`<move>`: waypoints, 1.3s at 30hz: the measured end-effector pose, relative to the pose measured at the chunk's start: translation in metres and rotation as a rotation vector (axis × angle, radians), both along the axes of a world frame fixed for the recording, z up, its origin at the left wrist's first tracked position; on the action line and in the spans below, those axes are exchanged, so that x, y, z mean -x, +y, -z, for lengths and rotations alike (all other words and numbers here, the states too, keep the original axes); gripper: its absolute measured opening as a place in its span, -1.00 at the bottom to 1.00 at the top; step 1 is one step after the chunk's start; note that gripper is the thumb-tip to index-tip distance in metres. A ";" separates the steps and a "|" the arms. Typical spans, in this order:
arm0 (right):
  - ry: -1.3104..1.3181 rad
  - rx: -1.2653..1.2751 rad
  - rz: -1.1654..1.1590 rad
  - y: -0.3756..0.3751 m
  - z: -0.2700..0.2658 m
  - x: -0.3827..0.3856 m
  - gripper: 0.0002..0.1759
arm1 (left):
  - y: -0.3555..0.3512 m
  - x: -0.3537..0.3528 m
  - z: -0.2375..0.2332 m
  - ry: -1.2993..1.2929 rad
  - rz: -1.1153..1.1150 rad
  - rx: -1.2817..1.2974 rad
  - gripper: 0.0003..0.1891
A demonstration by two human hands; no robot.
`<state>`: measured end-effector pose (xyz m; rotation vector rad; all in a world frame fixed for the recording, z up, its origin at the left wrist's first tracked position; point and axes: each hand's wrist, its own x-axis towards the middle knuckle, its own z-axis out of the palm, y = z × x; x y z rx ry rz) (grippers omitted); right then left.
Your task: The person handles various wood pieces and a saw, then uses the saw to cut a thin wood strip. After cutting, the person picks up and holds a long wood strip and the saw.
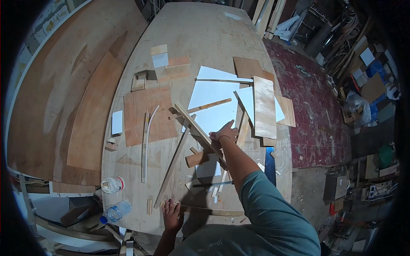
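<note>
My right hand (225,133) reaches across the table, thumb and fingers apart, over the lower part of a white sheet (213,94). Its thumb side is close to a long wooden strip (196,124) lying diagonally; whether they touch is hard to tell. A shorter strip (213,104) lies across the sheet. At the near edge of the table, my left hand (172,214) rests with its fingers spread flat, near the lower end of another long strip (173,166). A brown wooden cylinder (196,159) lies between the two hands, partly in shadow.
Plywood panels (265,106) overlap on the right, beside a blue saw-like blade (270,164). A brown board (147,104) lies left of centre. A jar (112,184) and a plastic bottle (116,212) stand or lie at the near left corner. Clutter fills the right side.
</note>
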<state>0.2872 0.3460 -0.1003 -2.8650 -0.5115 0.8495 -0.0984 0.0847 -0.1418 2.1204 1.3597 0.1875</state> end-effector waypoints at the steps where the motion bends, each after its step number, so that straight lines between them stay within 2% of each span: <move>1: 0.010 -0.019 0.025 -0.001 0.003 -0.006 0.49 | 0.001 -0.002 -0.002 0.004 -0.005 0.003 -0.49; 6: 0.016 -0.066 0.054 -0.006 0.019 -0.029 0.44 | 0.008 -0.005 -0.008 0.031 0.029 0.008 -0.50; 8: 0.067 -0.146 -0.083 -0.009 0.027 -0.036 0.26 | 0.010 -0.003 -0.007 0.044 0.033 0.009 -0.47; 9: 0.070 -0.151 -0.080 -0.015 0.032 -0.042 0.26 | 0.010 -0.003 -0.007 0.048 0.036 0.004 -0.47; 11: -0.249 -0.412 -0.511 -0.033 0.049 -0.066 0.06 | 0.009 -0.002 -0.010 0.082 0.040 0.020 -0.47; 12: -0.398 -0.541 -0.525 -0.041 0.061 -0.087 -0.09 | 0.008 -0.001 -0.010 0.098 0.043 0.019 -0.47; 13: -0.348 -0.408 -0.412 -0.046 0.038 -0.104 -0.05 | 0.007 -0.001 -0.012 0.107 0.045 0.026 -0.47; 14: -0.356 -0.467 -0.257 -0.055 0.032 -0.122 -0.10 | 0.007 -0.001 -0.013 0.118 0.044 0.029 -0.47; 15: -0.509 -0.597 -0.128 -0.062 0.062 -0.157 -0.12 | 0.008 -0.002 -0.014 0.128 0.043 0.028 -0.47; 16: -0.541 -0.481 0.022 -0.069 0.054 -0.174 -0.15 | 0.009 -0.003 -0.014 0.131 0.047 0.025 -0.47; 17: -0.476 -0.344 0.036 -0.078 0.069 -0.206 -0.18 | 0.008 -0.003 -0.014 0.140 0.048 0.029 -0.46; 19: -0.248 -0.211 -0.066 -0.096 0.046 -0.228 -0.14 | 0.008 -0.002 -0.013 0.151 0.050 0.022 -0.46; 23: -0.283 -0.162 -0.072 -0.094 0.059 -0.281 -0.05 | 0.010 -0.007 -0.013 0.166 0.030 0.037 -0.45; 25: -0.473 -0.114 0.030 -0.097 0.046 -0.279 0.02 | 0.007 -0.009 -0.015 0.185 0.025 0.045 -0.45; 26: -0.332 -0.127 0.039 -0.099 0.034 -0.277 0.08 | 0.008 -0.009 -0.014 0.186 0.021 0.061 -0.45; 27: -0.325 -0.129 0.040 -0.098 0.040 -0.286 0.08 | 0.009 -0.010 -0.013 0.187 0.017 0.073 -0.46; 29: -0.131 -0.305 -0.036 -0.099 0.054 -0.306 0.10 | 0.007 -0.010 -0.011 0.190 0.017 0.053 -0.46; 31: -0.120 -0.340 -0.030 -0.089 0.047 -0.297 0.04 | 0.006 -0.011 -0.010 0.187 0.019 0.034 -0.47; 33: -0.049 -0.232 -0.016 -0.088 0.040 -0.287 -0.04 | 0.004 -0.015 -0.011 0.196 0.005 0.014 -0.48; 34: -0.003 -0.365 -0.033 -0.087 0.060 -0.295 -0.12 | 0.003 -0.016 -0.011 0.199 0.007 0.017 -0.48; 35: 0.001 -0.365 -0.030 -0.092 0.075 -0.306 -0.12 | 0.002 -0.016 -0.011 0.196 0.002 0.016 -0.47; 37: -0.010 -0.453 0.029 -0.097 0.036 -0.285 -0.21 | 0.003 -0.015 -0.010 0.197 -0.002 0.004 -0.47; 38: 0.023 -0.554 0.023 -0.100 0.042 -0.286 -0.41 | 0.003 -0.015 -0.010 0.189 0.009 -0.015 -0.46; 39: 0.025 -0.558 0.027 -0.103 0.045 -0.282 -0.41 | 0.002 -0.014 -0.010 0.182 0.022 -0.032 -0.45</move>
